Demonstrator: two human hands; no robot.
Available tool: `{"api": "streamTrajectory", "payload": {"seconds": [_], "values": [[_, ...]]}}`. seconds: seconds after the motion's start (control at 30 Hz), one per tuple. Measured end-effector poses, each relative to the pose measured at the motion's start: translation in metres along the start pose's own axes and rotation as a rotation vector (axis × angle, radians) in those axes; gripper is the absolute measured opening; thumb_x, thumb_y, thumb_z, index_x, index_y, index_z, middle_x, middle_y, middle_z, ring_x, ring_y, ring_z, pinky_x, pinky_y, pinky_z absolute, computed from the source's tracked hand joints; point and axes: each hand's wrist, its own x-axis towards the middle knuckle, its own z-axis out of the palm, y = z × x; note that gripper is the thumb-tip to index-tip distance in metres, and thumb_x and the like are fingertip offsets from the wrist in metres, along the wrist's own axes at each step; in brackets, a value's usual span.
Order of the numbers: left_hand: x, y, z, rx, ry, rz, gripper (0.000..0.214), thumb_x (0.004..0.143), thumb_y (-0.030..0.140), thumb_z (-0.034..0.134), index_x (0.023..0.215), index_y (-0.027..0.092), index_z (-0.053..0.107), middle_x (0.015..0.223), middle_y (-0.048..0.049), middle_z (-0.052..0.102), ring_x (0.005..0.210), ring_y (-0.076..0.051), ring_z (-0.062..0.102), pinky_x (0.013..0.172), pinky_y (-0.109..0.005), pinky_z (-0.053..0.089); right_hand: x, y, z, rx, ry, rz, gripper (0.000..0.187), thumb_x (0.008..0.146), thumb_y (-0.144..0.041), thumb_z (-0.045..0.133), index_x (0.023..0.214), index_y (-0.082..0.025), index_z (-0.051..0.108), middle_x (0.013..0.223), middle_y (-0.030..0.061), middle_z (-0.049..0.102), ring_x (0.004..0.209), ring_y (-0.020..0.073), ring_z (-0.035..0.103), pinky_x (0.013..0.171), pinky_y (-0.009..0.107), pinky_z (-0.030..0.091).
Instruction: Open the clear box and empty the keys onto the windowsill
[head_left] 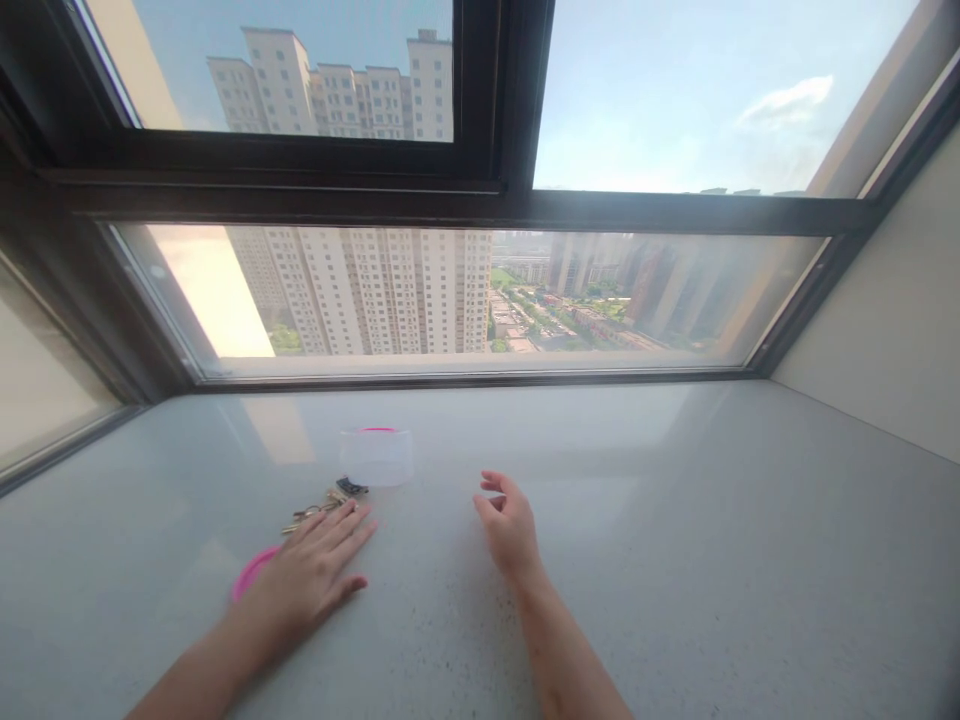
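Pink lid peeks from under the flat left hand, fingers spread, touching keys; right hand curls loosely, holding nothing.

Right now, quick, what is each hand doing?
Left hand: open, flat on the sill, fingertips by the keys, holding nothing.
Right hand: open, fingers loosely curled, holding nothing.

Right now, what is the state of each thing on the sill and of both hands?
Clear plastic container with pink rim: upright, lid off.
Round pink lid: flat, partly under left hand.
Metal key bunch: lying loose.
Left hand: flat, open.
Right hand: open, empty.
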Motion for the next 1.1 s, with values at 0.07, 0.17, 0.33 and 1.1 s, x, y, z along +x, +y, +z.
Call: {"api": "streamTrajectory", "payload": {"seconds": [0.07, 0.17, 0.33, 1.1], "values": [[-0.004, -0.010, 0.005, -0.018, -0.031, -0.072, 0.054, 0.093, 0.052, 0.040, 0.142, 0.030, 0.042, 0.149, -0.0047, 0.042, 0.137, -0.032, 0.038, 0.108, -0.052, 0.035, 0.000, 0.000, 0.000, -0.003, -0.005, 0.001, 0.040, 0.073, -0.025, 0.056, 0.109, -0.010, 0.064, 0.102, 0.0123, 0.067, 0.062, 0.0152, 0.058, 0.063, 0.028, 0.047], [-0.007, -0.022, 0.009, -0.045, -0.019, -0.135, 0.048, 0.095, 0.044, 0.037, 0.140, 0.029, 0.045, 0.149, -0.0034, 0.042, 0.137, -0.029, 0.039, 0.108, -0.049, 0.036, 0.001, 0.001, 0.000, -0.006, -0.006, -0.002, 0.040, 0.072, -0.026, 0.056, 0.108, -0.010, 0.064, 0.101, 0.0123, 0.067, 0.062, 0.0155, 0.058, 0.063, 0.028, 0.047], [-0.012, -0.033, 0.007, -0.058, 0.045, -0.177, 0.051, 0.091, 0.046, 0.043, 0.135, 0.022, 0.053, 0.144, -0.0074, 0.050, 0.132, -0.030, 0.046, 0.107, -0.047, 0.039, 0.002, 0.002, 0.001, -0.012, -0.007, -0.002, 0.039, 0.071, -0.027, 0.056, 0.105, -0.010, 0.065, 0.101, 0.0128, 0.068, 0.062, 0.0160, 0.058, 0.062, 0.028, 0.047], [0.041, -0.037, 0.005, 0.005, 0.201, -0.539, 0.034, 0.086, 0.028, 0.044, 0.105, 0.020, 0.071, 0.119, -0.0134, 0.069, 0.112, -0.032, 0.059, 0.095, -0.044, 0.044, -0.001, -0.002, -0.002, -0.069, -0.015, 0.002, 0.032, 0.071, -0.029, 0.059, 0.096, -0.012, 0.071, 0.059, 0.0024, 0.063, 0.054, 0.0171, 0.057, 0.051, 0.025, 0.039]]}}
